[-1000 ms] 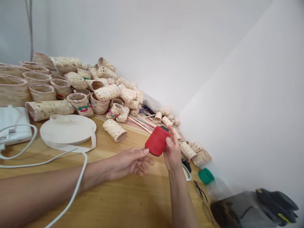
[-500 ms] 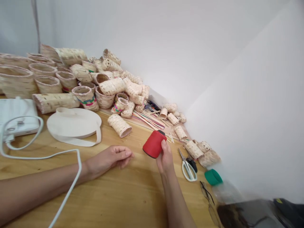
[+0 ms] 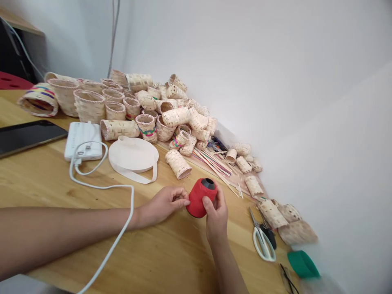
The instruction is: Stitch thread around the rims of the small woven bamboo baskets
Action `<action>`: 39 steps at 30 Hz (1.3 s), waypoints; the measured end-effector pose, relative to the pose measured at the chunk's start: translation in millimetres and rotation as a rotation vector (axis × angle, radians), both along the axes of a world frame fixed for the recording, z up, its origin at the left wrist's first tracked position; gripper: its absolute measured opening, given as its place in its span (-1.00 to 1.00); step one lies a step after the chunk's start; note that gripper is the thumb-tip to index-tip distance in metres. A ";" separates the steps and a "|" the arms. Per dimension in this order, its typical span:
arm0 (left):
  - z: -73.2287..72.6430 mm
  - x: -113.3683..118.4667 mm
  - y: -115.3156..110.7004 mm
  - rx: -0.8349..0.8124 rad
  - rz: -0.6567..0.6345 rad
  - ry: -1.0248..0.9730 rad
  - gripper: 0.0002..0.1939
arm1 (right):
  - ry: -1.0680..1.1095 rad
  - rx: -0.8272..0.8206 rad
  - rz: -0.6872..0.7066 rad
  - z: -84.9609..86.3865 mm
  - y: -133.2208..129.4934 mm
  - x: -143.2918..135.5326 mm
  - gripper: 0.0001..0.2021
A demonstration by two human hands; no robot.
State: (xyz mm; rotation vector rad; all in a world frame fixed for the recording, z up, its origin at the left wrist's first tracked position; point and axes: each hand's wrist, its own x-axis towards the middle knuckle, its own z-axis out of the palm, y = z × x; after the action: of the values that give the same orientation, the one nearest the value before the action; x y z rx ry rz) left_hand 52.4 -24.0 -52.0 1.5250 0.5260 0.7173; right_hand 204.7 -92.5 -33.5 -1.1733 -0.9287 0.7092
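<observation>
A cone-shaped spool of red thread (image 3: 198, 199) with a black core is gripped by my right hand (image 3: 217, 212), thumb in front and fingers behind. Its narrow end tilts up, above the wooden table. My left hand (image 3: 167, 204) is at the spool's left side, thumb and forefinger pinched together close to its lower edge. Whether a thread end lies in that pinch is too fine to make out. Behind the left hand lies a flat roll of white tape (image 3: 133, 155), and a small woven tube (image 3: 178, 164) rests beyond the spool.
Woven baskets (image 3: 113, 106) are heaped along the wall. White-handled scissors (image 3: 261, 241) and a green ring-shaped piece (image 3: 303, 263) lie at right. A white power bank (image 3: 83, 141) trails a cable (image 3: 132, 204) across my left forearm. A phone (image 3: 30, 136) lies far left.
The view has swung left. My left hand has come in to the spool's side, and the right hand has turned the spool so its top opening shows.
</observation>
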 end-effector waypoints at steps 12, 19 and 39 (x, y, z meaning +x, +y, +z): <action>14.0 -6.1 13.6 -0.378 0.065 -0.301 -0.77 | 0.764 -0.204 0.211 4.2 1.1 34.8 -0.62; 19.4 -9.9 19.7 -0.476 0.079 -0.401 -0.78 | 0.848 0.023 0.229 14.5 -3.2 46.3 -0.55; 11.9 -7.8 18.0 -0.601 -0.180 -0.405 -0.78 | 0.628 -0.037 0.018 -7.1 3.9 70.9 -0.47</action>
State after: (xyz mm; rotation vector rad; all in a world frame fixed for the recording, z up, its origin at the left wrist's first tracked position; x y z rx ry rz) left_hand 44.6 -6.0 -40.1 0.8251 0.2559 0.6315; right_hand 275.6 -88.6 -40.6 -0.8879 -0.3980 1.0335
